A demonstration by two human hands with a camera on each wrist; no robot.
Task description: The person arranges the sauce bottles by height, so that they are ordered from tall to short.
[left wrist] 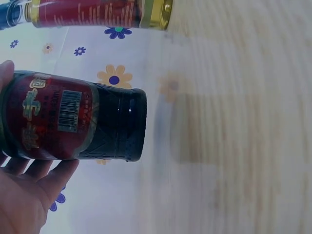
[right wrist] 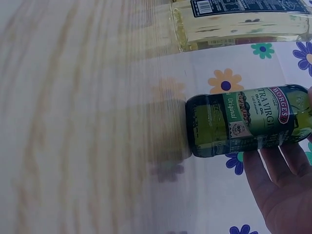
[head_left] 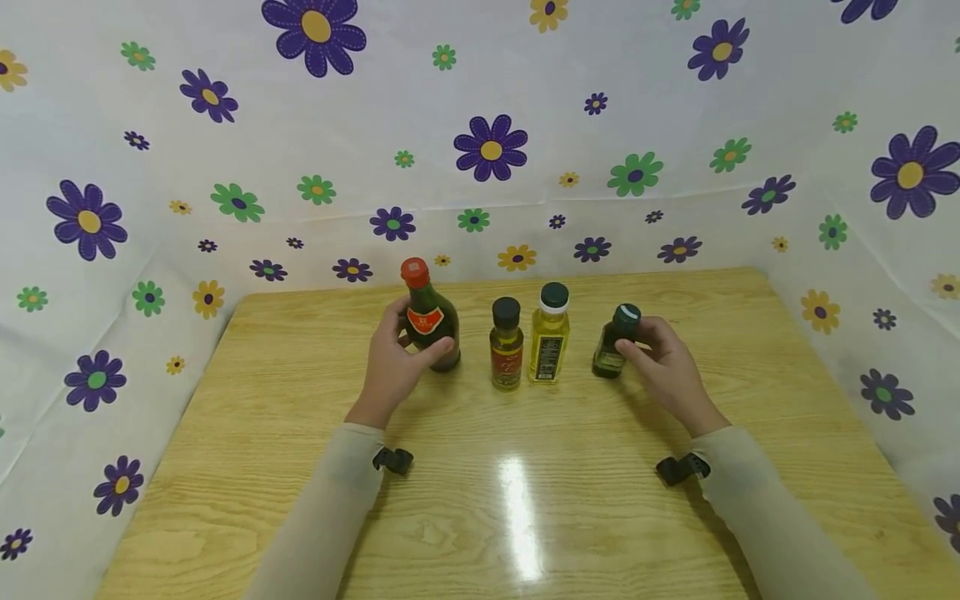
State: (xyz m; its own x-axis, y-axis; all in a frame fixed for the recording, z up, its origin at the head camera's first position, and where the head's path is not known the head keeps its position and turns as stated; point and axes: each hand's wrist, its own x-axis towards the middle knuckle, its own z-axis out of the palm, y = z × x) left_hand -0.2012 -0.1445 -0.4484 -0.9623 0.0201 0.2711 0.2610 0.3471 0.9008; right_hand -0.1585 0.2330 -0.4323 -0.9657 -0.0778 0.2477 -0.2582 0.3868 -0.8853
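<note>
My left hand [head_left: 393,367] grips a large dark glass bottle [head_left: 425,321] with a red cap and red label, thumb across its front. In the left wrist view, the bottle's base is a little above the tabletop, and a barcode shows on its red label. My right hand [head_left: 667,371] holds a small green olive oil bottle [right wrist: 243,122] with a dark green cap, thumb and fingers around its upper part. Its base is right at the tabletop. Between the hands stand a black-capped bottle [head_left: 507,362] with a red label and a clear bottle [head_left: 550,342] of yellow oil.
The two middle bottles stand upright close together, the yellow one to the right. All are on a glossy wooden table [head_left: 450,500]. White cloth [head_left: 420,92] printed with flowers rises behind the table's back edge and along both sides.
</note>
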